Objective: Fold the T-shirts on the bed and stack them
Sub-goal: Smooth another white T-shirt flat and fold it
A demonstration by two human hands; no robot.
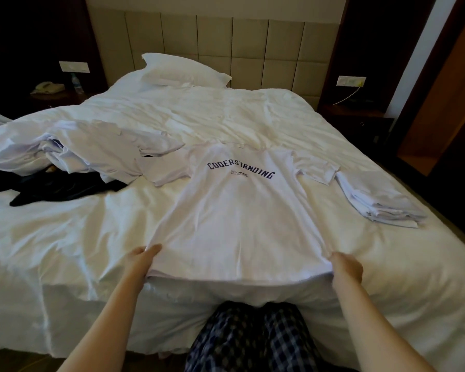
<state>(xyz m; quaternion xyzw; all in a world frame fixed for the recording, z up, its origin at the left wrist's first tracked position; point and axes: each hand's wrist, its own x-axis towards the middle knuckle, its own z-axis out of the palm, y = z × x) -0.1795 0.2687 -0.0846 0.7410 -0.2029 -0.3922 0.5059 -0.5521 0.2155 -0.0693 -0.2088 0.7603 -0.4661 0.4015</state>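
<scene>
The white T-shirt lies flat on the bed, stretched away from both hands. The left hand pinches its left hem corner, and the right hand grips its right hem corner. Folded T-shirts lie beyond the right hand, and unfolded shirts are piled beyond the left hand.

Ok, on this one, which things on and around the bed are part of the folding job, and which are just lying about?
Part of the job: spread T-shirt, gripped at the hem by the left hand and right hand; folded stack; unfolded pile.
Lying about: pillow; telephone; bottle; dark garment, kind unclear.
</scene>
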